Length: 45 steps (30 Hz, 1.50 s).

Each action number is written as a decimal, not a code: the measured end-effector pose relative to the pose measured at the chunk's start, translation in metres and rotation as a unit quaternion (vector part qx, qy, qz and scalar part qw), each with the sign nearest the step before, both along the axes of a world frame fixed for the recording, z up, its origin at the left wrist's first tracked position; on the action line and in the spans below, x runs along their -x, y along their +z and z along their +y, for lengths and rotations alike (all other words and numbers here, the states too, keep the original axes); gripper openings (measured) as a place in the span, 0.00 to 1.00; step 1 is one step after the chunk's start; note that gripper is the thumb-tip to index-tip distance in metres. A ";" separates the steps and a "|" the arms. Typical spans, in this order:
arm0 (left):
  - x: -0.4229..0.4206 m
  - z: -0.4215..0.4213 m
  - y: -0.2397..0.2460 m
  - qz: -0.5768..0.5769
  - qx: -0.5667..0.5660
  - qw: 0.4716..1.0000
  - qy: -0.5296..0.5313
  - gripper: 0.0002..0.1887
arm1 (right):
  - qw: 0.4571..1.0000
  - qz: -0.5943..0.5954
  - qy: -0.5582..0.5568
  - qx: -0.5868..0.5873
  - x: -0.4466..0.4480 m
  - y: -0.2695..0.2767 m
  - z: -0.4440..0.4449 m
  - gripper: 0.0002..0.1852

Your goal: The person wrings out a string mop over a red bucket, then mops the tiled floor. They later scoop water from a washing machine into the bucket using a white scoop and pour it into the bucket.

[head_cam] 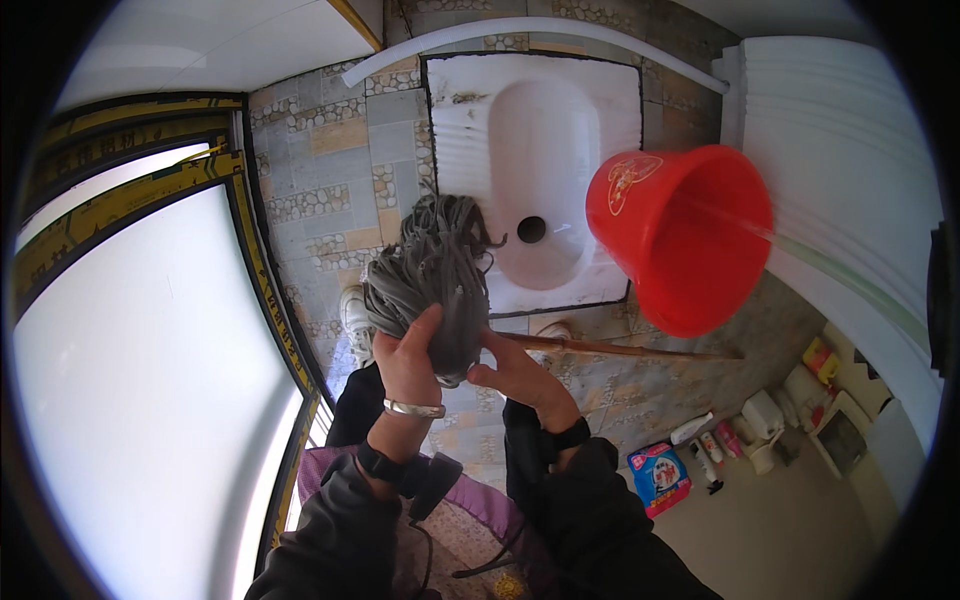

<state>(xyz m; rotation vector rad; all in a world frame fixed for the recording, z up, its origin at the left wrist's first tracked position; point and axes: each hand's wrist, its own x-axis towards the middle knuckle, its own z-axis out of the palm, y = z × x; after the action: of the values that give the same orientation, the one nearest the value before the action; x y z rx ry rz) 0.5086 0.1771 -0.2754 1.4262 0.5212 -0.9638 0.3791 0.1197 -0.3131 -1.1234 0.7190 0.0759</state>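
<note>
Both hands are at a grey strip mop head [439,281] with a brown wooden handle [600,346] that runs off to the right. My left hand [409,360] grips the mop strips from the left, its thumb lying over them. My right hand [521,375] is at the lower right of the mop head, beside the handle's near end, with thumb and fingers around the strips' edge; how firmly it holds them is hidden. Just beyond the mop head lies a white squat toilet [459,150]. A red plastic bucket [637,217] stands tilted in view at the right.
A pale green hose or water stream [847,277] reaches the bucket. A white pipe [540,26] curves behind the toilet. Left is a door frame [262,277] with yellow tape. Lower right are a blue and pink detergent bag [658,480] and several bottles [705,457]. White shoes stand on the tiles.
</note>
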 end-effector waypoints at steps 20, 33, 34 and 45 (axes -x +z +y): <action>-0.048 0.019 -0.005 0.018 0.136 0.880 -0.455 0.32 | 0.903 -0.015 -0.351 -0.247 -0.006 0.037 -0.011 0.25; -0.003 -0.080 -0.031 0.246 0.230 0.899 -0.278 0.26 | 0.825 -0.062 -0.323 -0.460 0.015 0.038 -0.024 0.23; -0.004 -0.085 -0.029 0.179 0.167 0.914 -0.323 0.23 | 0.834 -0.030 -0.309 -0.457 0.015 0.036 -0.023 0.24; 0.017 -0.097 -0.047 -0.275 -0.253 0.654 -0.658 0.16 | 0.965 0.090 -0.244 0.025 0.001 0.031 -0.009 0.44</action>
<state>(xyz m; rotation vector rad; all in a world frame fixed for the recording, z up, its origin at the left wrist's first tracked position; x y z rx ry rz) 0.4912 0.0804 -0.3223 2.5425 -0.9992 -1.3992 0.3777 0.1102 -0.2821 -0.9667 1.1480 -0.2631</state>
